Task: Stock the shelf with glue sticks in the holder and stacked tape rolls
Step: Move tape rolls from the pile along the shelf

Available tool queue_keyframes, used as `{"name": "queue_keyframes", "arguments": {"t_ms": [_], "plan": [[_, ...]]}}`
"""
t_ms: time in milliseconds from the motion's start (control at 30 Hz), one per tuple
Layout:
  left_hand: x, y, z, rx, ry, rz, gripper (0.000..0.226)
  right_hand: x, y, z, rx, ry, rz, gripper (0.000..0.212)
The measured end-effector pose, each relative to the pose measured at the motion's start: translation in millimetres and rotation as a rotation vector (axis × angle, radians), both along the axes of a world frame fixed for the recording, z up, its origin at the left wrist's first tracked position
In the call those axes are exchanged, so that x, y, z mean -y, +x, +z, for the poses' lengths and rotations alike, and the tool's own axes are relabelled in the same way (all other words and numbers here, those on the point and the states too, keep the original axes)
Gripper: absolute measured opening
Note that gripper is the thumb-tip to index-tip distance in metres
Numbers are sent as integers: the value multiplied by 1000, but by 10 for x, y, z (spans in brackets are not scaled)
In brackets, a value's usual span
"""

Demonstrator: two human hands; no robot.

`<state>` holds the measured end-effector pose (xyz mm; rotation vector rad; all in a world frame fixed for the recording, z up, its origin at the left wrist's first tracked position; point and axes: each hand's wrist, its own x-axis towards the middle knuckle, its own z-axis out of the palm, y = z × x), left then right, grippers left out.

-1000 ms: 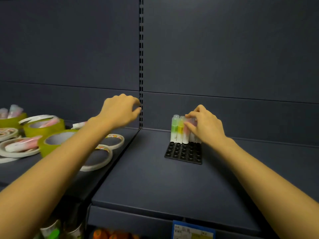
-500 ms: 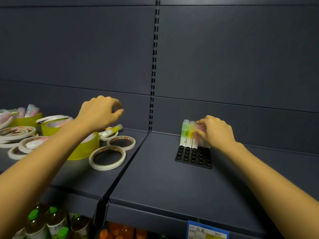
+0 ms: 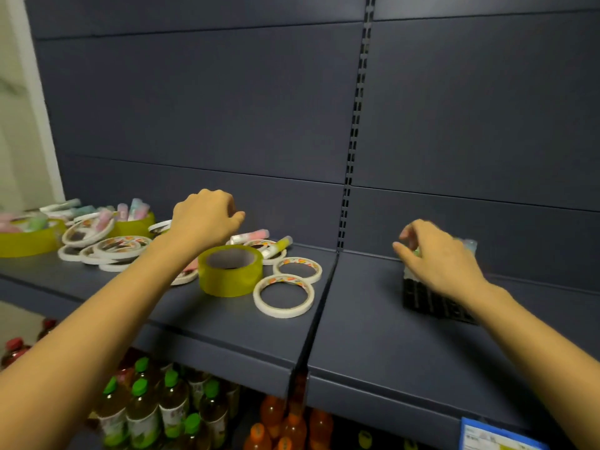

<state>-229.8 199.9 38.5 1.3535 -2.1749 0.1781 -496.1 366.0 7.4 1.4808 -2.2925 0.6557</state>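
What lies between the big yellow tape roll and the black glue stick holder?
Head view: a white tape ring and a second ring lie beside the yellow tape roll, then the shelf seam and bare shelf up to the holder.

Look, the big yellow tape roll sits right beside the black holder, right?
No. The big yellow tape roll sits beside the white tape rings on the left shelf section, well apart from the black holder under the right hand. The head view shows it.
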Motion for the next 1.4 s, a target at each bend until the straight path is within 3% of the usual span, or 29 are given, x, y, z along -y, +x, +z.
{"name": "queue_keyframes", "arguments": {"t_ms": [100,200,367,500,667,867,1000,1400], "plan": [[139,171,-71,106,62,81,41,167,415,-90,72,164,57,27],[302,281,-226,190,187,43,47,333,782,-159,64,346,27,46],[450,347,-398,175,308,-34,56,504,1092,-306,105,492,-72,61],[493,349,-423,137,360,-98,43,575,1230,-372,130,466,-147,60],[549,375,-469,31,410,-180,38,589,1339,-398,131,446,-217,41],[515,378,-357,72,300,-247,35,329,1217,-350,104,340,-275,48],[330,250,-239,60,246,-327,32,3,1092,-280,146,282,-325,44],[-817,-936,-160,-31,394,-747,17,-1554,444,-187,205,208,-575,41]]}}
